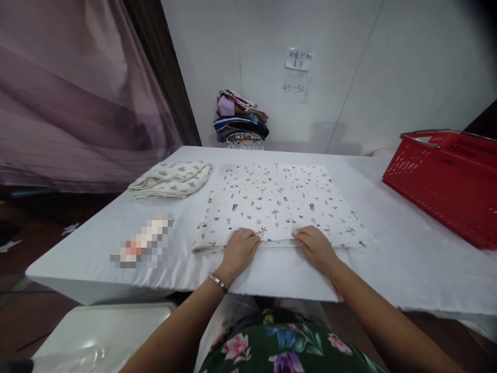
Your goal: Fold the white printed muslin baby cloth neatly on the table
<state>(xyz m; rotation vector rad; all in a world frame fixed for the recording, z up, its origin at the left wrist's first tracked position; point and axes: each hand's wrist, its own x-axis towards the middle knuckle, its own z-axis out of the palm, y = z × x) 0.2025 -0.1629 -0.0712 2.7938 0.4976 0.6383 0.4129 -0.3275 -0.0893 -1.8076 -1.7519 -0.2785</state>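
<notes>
A white cloth (pixel 267 197) printed with small palm trees, rainbows and other figures lies flat on the white-covered table, its layers showing along the near edge. My left hand (pixel 241 248) is closed on that near edge, left of its middle, with the fingertips over the fabric. Further right, my right hand (pixel 316 247) pinches the same edge between thumb and fingers. A short stretch of the edge between the hands is slightly raised. Beside the cloth on the left rests a second folded cloth (pixel 173 178), cream with grey-brown prints.
A red plastic basket (pixel 442 181) stands at the table's right side. At the back, by the wall, is a stack of folded fabrics (pixel 241 122). A blurred-out item (pixel 143 241) lies at the left of the table (pixel 388 269). Below left is a pale lidded box (pixel 101 331).
</notes>
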